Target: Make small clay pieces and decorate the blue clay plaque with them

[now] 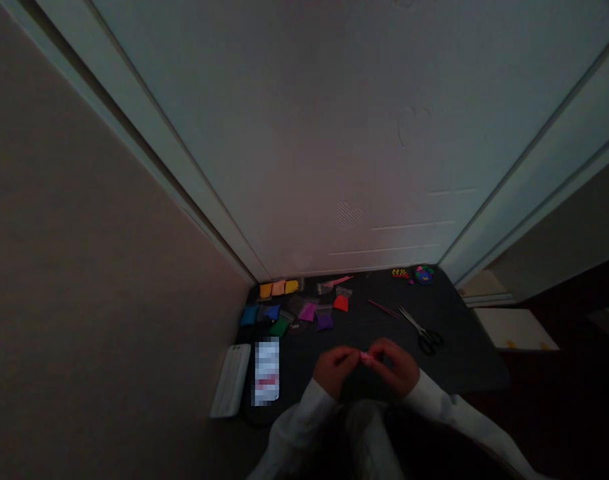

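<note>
Over the front of the dark table, my left hand (336, 369) and my right hand (395, 367) meet at the fingertips. Between them is a small pink lump (367, 358) that looks like modelling clay. Both hands are closed in a pinch on it, the left from one side and the right from the other. Its exact shape is too small and dim to make out. Scissors (422, 332) with black handles lie beyond my right hand, their blades pointing away to the left. Close to their tips rests a thin pinkish stick (383, 308).
Small zip bags of coloured clay, among them red (341, 303), purple (325, 323) and green (280, 325), lie at the back left. A lit phone (267, 371) and a white power strip (230, 381) are at the left edge. A blue clay figure (424, 275) sits back right. A white panel (349, 133) rises behind.
</note>
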`<state>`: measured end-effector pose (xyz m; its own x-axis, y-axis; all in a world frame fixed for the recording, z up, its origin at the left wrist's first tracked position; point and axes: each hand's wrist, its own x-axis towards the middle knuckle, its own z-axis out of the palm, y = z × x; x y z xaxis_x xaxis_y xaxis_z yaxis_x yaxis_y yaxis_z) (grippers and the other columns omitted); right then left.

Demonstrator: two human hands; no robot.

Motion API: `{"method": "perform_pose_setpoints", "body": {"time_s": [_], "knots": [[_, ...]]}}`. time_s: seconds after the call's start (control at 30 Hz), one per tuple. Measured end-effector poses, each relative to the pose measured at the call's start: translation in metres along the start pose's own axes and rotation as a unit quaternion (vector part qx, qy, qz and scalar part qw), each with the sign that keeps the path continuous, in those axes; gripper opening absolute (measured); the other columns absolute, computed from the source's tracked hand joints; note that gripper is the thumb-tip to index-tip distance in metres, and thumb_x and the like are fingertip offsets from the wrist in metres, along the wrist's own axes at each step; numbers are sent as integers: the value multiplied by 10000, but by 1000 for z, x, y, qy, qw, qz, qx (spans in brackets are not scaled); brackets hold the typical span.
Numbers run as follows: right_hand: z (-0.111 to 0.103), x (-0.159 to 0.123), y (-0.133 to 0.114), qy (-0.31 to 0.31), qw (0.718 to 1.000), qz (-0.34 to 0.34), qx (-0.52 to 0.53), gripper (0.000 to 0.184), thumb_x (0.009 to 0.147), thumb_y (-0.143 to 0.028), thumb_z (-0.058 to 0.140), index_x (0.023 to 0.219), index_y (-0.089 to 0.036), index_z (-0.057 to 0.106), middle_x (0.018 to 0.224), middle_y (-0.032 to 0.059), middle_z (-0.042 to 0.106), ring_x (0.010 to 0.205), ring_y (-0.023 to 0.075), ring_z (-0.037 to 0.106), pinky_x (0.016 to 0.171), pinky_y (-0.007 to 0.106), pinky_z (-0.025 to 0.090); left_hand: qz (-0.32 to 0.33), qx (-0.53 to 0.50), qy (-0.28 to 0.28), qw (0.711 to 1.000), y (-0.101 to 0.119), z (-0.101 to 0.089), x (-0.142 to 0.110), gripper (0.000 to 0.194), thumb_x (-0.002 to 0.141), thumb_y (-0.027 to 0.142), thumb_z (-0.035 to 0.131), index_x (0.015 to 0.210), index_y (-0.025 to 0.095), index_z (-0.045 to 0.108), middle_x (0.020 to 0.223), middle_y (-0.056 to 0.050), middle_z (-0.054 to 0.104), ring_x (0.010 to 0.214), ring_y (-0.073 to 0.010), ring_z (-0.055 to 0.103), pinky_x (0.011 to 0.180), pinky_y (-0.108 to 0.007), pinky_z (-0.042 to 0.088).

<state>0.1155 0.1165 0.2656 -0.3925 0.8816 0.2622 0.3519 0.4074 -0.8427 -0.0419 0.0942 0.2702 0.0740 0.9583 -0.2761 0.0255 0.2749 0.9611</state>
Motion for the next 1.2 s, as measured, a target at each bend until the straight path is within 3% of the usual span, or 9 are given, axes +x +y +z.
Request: {"method": "perform_pose_setpoints", "body": {"time_s": [0.33,0.9,1.2], "knots": [[2,-3,2,10,1000,-22,15,146,717,-296,562,640,-180,518,612,6,536,573,109,510,541,241,428,-15,-14,-10,1000,0,1,2,258,672,360,563,707,130,674,730,-58,673,719,-178,584,682,-266,419],[2,-8,5,23,999,25,-10,107,740,-263,525,789,-168,526,679,30,578,610,120,541,573,252,466,-52,-48,5,997,-13,3,4,310,633,383,613,789,119,661,713,-53,652,657,-150,550,625,-250,406],[3,-11,6,32,999,2,-5,106,738,-209,502,832,-178,540,737,38,602,645,125,563,596,253,477,-50,-58,1,997,-11,6,3,305,618,396,625,752,124,662,630,-22,614,603,-125,511,595,-241,378]]}}
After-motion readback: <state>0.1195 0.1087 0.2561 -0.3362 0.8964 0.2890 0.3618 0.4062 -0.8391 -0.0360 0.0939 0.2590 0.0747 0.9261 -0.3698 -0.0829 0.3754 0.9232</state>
